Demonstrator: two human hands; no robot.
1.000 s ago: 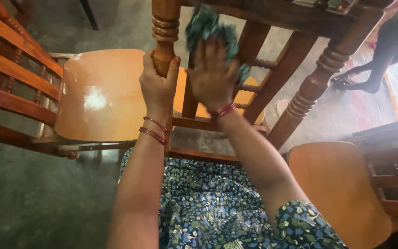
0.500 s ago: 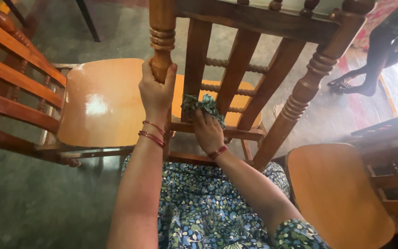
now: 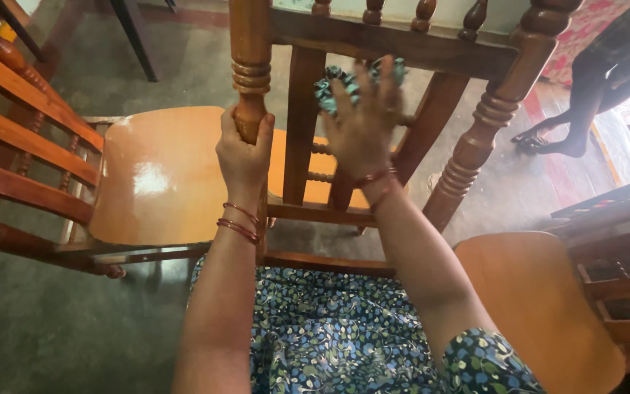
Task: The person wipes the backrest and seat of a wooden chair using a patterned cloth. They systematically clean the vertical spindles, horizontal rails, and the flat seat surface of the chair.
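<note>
A turned, dark-brown wooden chair post (image 3: 250, 66), ringed with lathe-cut beads and glossy with varnish, is clasped by the left hand (image 3: 244, 149), whose grip is closed around the post just below the beads. A crumpled green cloth (image 3: 333, 82) is pressed by the right hand (image 3: 362, 120) against a flat vertical wooden back slat (image 3: 302, 124); the fingers are spread flat over the cloth, so the grip is a flat press rather than a fist. The cloth is seen high on the chair back, just under the broad top rail (image 3: 391, 45), between the slats. Thin red bangles (image 3: 239, 222) are worn on the left wrist. A smooth, shiny, orange-brown moulded chair seat (image 3: 158, 175) is seen to the left, and a second rounded seat (image 3: 541, 306) lies at the lower right. A blue floral patterned garment (image 3: 329, 328) fills the lower middle. The floor (image 3: 52, 328) is dull grey-green and smooth. Another person's bare feet (image 3: 548, 142) are seen at the upper right.
</note>
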